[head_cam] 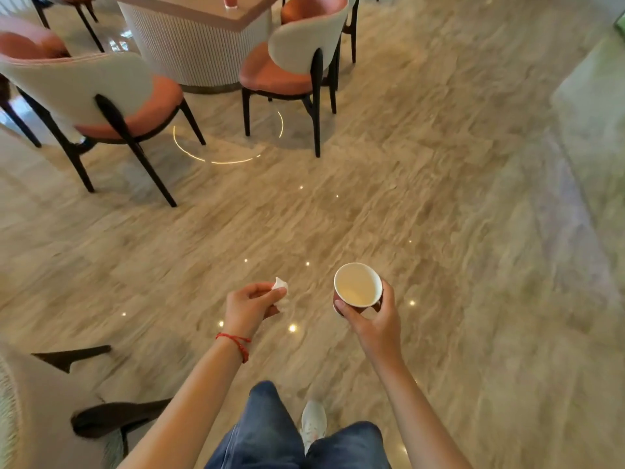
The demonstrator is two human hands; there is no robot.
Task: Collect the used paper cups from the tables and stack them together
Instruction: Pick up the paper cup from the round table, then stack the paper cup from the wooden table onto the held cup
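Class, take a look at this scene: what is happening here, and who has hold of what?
A person is walking across a marble-look floor toward a table with chairs around it. The right hand grips a paper cup held upright; its inside looks empty. The left hand pinches a crumpled white tissue. A pinkish thing stands on the table's top, cut off by the frame, so it cannot be told whether it is another cup. No stack of cups shows yet.
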